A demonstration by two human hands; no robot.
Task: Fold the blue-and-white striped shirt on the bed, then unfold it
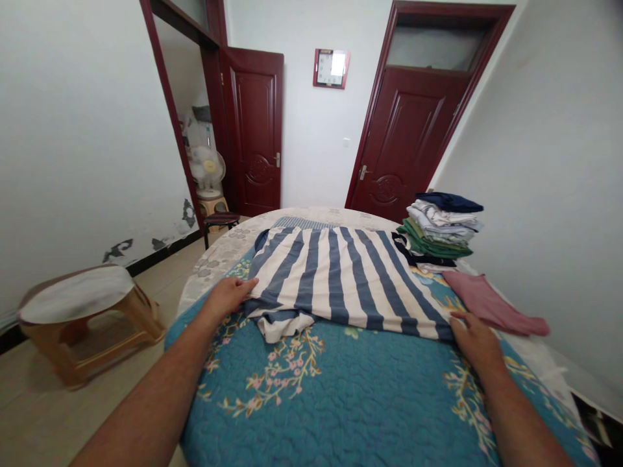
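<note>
White walls and dark red doors enclose this small bedroom, with a plastic stool (82, 305) on the tiled floor to the left and an electric fan (208, 170) standing on another stool in the alcove beyond. Across the teal floral quilt of the bed (335, 405) lies a navy-and-white striped garment (335, 279), spread flat with its near edge folded under. The left hand (228, 299) rests open and flat, fingers slightly spread, against the garment's left side. The right hand (477, 344) lies open too, its fingertips (455, 321) at the near right corner; neither hand pinches the cloth. Beyond that corner sit a stack of folded clothes (438, 227) and a pink cloth (491, 303), the stack touching the garment's far right edge.
</note>
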